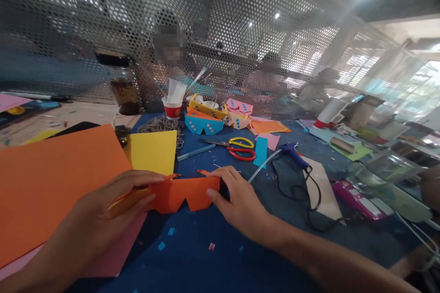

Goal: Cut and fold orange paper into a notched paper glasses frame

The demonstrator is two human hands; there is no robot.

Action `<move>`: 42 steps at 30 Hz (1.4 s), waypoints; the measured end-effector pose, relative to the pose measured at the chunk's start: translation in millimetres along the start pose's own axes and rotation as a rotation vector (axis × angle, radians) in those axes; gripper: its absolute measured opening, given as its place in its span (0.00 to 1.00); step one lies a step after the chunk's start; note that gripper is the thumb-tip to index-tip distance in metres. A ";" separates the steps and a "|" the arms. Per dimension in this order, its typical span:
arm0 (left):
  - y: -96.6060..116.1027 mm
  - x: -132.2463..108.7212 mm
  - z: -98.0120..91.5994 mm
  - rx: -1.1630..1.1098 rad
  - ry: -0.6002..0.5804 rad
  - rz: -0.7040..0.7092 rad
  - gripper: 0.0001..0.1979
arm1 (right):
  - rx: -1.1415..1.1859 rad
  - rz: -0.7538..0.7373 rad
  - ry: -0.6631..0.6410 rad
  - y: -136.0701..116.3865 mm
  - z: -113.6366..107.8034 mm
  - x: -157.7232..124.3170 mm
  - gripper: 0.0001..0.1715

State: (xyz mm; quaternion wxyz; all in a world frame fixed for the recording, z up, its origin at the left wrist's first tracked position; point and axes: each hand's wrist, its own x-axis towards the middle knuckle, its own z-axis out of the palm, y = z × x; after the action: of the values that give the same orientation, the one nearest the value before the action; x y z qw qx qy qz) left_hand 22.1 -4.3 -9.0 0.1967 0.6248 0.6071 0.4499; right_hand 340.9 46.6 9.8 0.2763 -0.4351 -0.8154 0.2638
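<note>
An orange paper eye mask (187,194) with a notch along its lower edge is held upright above the blue tabletop (192,256). My left hand (113,206) is closed on its left end, thumb in front and fingers behind. At the right end, my right hand (233,197) pinches the mask between thumb and fingers. Small blue paper squares (171,231) and a pink square (212,246) lie just below it on the table. Beyond the hands are scissors (240,148) with yellow and red handles and a blue pen (196,152).
Orange sheets (58,183) and a yellow sheet (154,151) lie left. Decorated paper masks (204,124), a paper cup (173,107) and a jar (125,87) stand behind. A glue gun (294,153) with a black cord lies right. A perforated metal screen (223,23) borders the table; people are behind it.
</note>
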 end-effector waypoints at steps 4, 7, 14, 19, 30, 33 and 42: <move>-3.7 -2.2 -1.6 0.005 -0.001 0.074 0.20 | -0.028 0.009 -0.021 -5.6 -2.6 -0.1 0.16; -3.1 -1.4 -2.9 0.042 0.008 0.160 0.23 | -0.063 0.013 -0.041 -10.7 -4.3 -0.4 0.17; 7.0 -0.8 -3.3 0.115 0.062 0.364 0.18 | -0.086 0.003 -0.035 -12.2 -4.7 -0.3 0.17; 14.7 -1.1 -4.4 0.156 0.087 0.464 0.15 | -0.077 -0.033 -0.007 -6.1 -1.6 -2.3 0.15; 11.8 -2.0 -3.6 0.207 0.079 0.519 0.13 | -0.088 -0.091 0.027 -1.1 1.8 -4.7 0.15; 10.0 -2.0 -3.1 0.193 0.067 0.504 0.14 | -0.094 -0.084 0.019 -1.8 1.5 -4.3 0.16; 12.6 -0.4 -3.2 0.186 0.072 0.523 0.13 | -0.096 -0.078 -0.002 -5.7 -2.0 -4.7 0.14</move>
State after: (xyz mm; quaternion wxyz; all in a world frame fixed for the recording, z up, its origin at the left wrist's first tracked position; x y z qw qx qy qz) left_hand 26.9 -8.0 2.4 -0.0061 0.7592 0.4705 0.4496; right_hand 341.2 40.2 14.0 0.2642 -0.4153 -0.8438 0.2137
